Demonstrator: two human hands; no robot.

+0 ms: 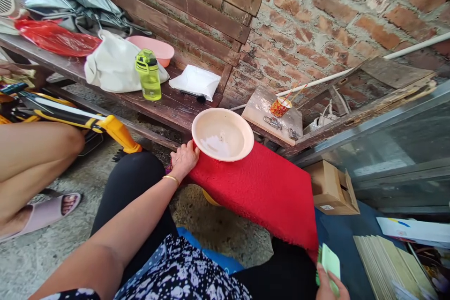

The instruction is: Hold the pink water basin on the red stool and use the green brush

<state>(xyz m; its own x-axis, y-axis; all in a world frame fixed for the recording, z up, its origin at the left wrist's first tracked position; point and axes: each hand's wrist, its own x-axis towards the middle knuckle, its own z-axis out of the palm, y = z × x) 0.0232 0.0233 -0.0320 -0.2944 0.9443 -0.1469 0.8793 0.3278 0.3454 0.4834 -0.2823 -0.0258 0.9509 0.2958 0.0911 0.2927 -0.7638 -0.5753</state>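
Note:
My left hand (184,160) is at the left end of a red cloth (267,187), its fingers curled over the cloth's edge beside the basin. The cloth lies spread over a long flat support. A pale pink basin (249,138) with clear water in it stands on the cloth's far left part, close to my fingertips. Low at the right, my right hand (330,283) grips a light green scrub brush (331,261). Its green bristles face left, near the cloth's right corner.
A dark wooden bench (172,112) holds a yellow-green bottle (149,77), a white bag (110,65) and a white packet (197,82). A small board (258,108) carries a patterned cup (279,107). A cardboard box (330,187) stands right. Another person's leg (38,152) is at left.

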